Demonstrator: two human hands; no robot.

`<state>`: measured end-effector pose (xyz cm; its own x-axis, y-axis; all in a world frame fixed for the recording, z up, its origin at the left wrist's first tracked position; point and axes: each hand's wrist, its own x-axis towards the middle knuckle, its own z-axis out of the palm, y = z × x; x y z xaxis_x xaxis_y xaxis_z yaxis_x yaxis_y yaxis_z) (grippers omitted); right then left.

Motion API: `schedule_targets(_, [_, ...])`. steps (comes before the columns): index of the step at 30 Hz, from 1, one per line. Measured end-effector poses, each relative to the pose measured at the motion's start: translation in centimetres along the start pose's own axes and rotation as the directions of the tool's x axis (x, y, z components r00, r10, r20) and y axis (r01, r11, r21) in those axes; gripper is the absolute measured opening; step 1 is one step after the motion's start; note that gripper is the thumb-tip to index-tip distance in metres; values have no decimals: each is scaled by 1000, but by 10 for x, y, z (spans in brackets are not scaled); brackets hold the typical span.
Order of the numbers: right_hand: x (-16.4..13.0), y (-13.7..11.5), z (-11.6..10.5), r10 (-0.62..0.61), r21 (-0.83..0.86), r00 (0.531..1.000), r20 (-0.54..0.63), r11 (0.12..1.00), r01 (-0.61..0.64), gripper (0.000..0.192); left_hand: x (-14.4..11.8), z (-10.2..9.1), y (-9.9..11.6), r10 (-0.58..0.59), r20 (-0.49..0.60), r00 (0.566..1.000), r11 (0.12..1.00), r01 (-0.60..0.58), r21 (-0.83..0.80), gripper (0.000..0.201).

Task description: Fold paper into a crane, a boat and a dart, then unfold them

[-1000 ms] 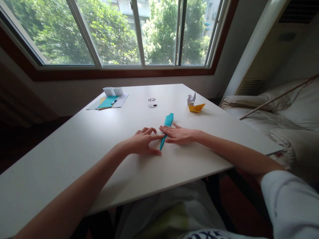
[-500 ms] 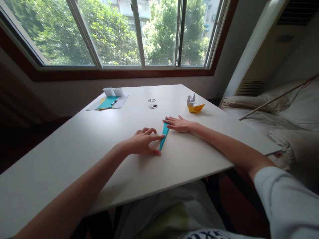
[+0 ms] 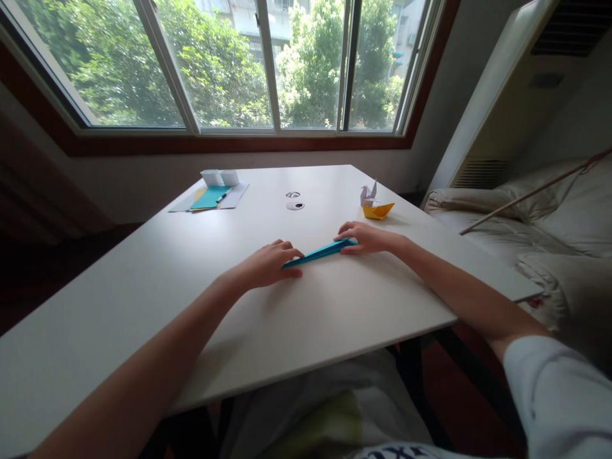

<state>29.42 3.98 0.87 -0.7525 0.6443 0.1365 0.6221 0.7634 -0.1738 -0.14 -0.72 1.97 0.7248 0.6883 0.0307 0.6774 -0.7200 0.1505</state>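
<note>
A long, narrow piece of folded blue paper (image 3: 321, 252) lies slantwise between my two hands, just over the white table (image 3: 248, 331). Its pointed left end is pinched by my left hand (image 3: 272, 264), thumb below and fingers above. My right hand (image 3: 366, 238) grips the wider right end between thumb and fingers. Folded layers show along the paper's length. Whether its underside touches the tabletop I cannot tell.
Beyond my right hand stand a yellow paper boat (image 3: 377, 211) and a white paper crane (image 3: 368, 192). At the far left are blue sheets (image 3: 209, 197), a pen (image 3: 223, 196) and white folded paper boxes (image 3: 218, 177). A round cable-hole cover (image 3: 295, 206) sits mid-table.
The blue paper has turned from nearly upright in view to slanting sideways. My right hand went from lying flat on it to gripping its end; my left hand closed on the tip.
</note>
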Motion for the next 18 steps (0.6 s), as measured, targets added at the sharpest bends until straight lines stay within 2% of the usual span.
schedule_targets(3, [-1, 2, -5, -3, 42, 1000, -1, 999, 3, 44, 1, 3, -10, -32, -20, 999, 999, 32, 5, 38])
schedule_targets(6, [-3, 2, -10, 53, 93, 999, -5, 994, -52, 51, 0, 3, -16, -63, -66, 996, 998, 62, -11, 37])
schedule_targets(11, [-6, -1, -14, 129, 184, 992, -11, 975, -125, 62, -3, -1, -16, -76, -95, 993, 997, 73, -34, 35])
schedule_targets(13, [-5, -2, -14, 96, 170, 995, -25, 981, -90, 56, -2, -2, -16, -61, -89, 994, 998, 58, -30, 32])
schedule_targets(18, [-1, -3, -9, -31, 4, 995, -91, 999, 31, 25, 0, 3, -19, -17, -113, 993, 1000, 16, -10, 31])
